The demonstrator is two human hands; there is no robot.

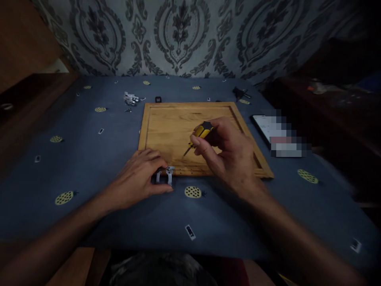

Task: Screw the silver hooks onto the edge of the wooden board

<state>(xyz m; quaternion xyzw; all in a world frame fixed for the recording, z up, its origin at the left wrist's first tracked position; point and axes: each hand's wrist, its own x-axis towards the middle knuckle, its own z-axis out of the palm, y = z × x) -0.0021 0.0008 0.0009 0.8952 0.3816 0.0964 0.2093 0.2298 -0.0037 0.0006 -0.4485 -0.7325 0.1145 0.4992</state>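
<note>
My right hand [229,153] is closed around a small screwdriver [200,135] with a yellow and black handle, its tip pointing down-left over a wooden board [172,123]. At the board's near edge my left hand [139,176] pinches a small metal bracket [166,174], holding it against the wood. A row of tiny holes runs along that edge just right of the bracket.
The board lies on a blue cloth with yellow dotted ovals. A small heap of metal hardware [131,98] sits at the back left, a dark object [240,93] at the back right. A phone [269,127] lies right of the board. Patterned wallpaper stands behind.
</note>
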